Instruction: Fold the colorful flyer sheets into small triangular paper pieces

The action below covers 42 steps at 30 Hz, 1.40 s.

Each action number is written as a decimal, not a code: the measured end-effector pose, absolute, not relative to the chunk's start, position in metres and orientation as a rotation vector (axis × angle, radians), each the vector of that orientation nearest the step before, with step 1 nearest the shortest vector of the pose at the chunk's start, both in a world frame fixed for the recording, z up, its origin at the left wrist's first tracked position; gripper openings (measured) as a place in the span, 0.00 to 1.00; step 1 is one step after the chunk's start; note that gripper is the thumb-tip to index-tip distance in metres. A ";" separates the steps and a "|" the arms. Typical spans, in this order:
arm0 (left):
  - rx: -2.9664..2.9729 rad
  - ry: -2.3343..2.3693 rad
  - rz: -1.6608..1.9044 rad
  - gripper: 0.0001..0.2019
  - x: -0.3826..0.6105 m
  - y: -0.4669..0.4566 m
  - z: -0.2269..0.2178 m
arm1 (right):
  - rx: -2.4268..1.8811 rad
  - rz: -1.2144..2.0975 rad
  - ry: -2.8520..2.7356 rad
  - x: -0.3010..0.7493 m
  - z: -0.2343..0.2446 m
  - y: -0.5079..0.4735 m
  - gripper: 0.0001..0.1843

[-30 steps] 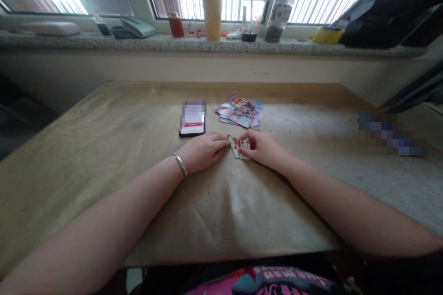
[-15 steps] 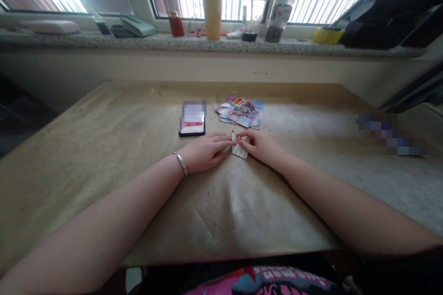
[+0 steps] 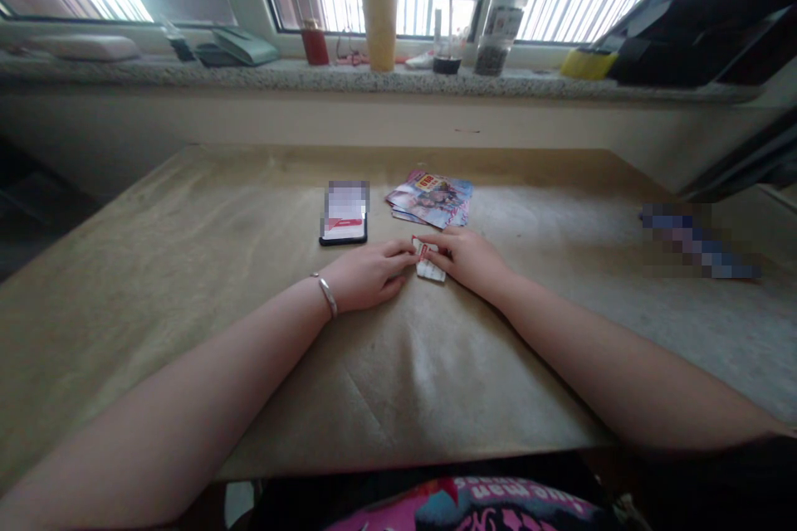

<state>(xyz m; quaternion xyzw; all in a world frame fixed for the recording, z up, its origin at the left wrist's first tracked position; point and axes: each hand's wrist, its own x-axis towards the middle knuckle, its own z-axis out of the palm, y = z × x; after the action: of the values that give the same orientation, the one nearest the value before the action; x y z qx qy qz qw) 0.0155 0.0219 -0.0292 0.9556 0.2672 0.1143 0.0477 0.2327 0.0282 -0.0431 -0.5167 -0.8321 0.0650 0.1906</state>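
Observation:
A small folded piece of white paper (image 3: 431, 271) with red print lies on the table in front of me, its upper part partly covered by fingers. My left hand (image 3: 367, 274) rests flat beside it, fingers stretched out and thumb apart, the foremost fingertips touching the paper's left edge. From the other side, my right hand (image 3: 473, 259) has thumb and forefinger closed on the upper part of the paper. A silver bangle (image 3: 327, 297) circles my left wrist.
Beyond my hands lie a phone (image 3: 344, 216), its screen blurred out, and a fanned stack of colourful printed sheets (image 3: 431, 197). A blurred object (image 3: 697, 242) is at the right of the table (image 3: 187, 265). Bottles and other items stand on the stone windowsill (image 3: 249, 79).
My right hand has shifted slightly left and flattened over the paper, its fingers reaching further across. The raised upper left part of the paper now looks lower. My left hand has barely moved.

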 end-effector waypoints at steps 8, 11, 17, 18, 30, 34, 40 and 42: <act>2.927 0.738 0.362 0.20 0.013 0.026 -0.029 | -1.287 0.043 -2.497 0.238 -0.046 0.033 0.16; 2.926 0.689 0.364 0.19 0.013 0.027 -0.029 | -1.264 -0.066 -2.553 0.239 -0.046 0.035 0.18; 2.923 0.676 0.347 0.20 0.015 0.028 -0.028 | -1.280 -0.120 -2.611 0.237 -0.045 0.040 0.19; 2.923 0.672 0.355 0.20 0.015 0.028 -0.028 | -1.282 -0.118 -2.618 0.237 -0.045 0.040 0.19; 2.954 0.682 0.354 0.19 0.021 0.020 -0.025 | -1.161 -0.067 -2.673 0.242 -0.041 0.046 0.21; 2.963 0.657 0.296 0.22 0.020 0.021 -0.024 | -1.127 -0.028 -2.678 0.246 -0.042 0.047 0.22; 2.986 0.624 0.263 0.19 0.019 0.023 -0.024 | -1.076 0.078 -2.688 0.255 -0.040 0.046 0.26; 2.995 0.626 0.268 0.19 0.019 0.023 -0.025 | -1.069 0.098 -2.691 0.256 -0.037 0.045 0.28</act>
<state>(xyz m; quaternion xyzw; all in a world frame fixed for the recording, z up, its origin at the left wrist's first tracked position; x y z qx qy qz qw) 0.0187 0.0232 -0.0246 0.9745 0.2037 0.0873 0.0349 0.2557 0.0447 -0.0375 -0.3664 -0.9218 0.0334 0.1220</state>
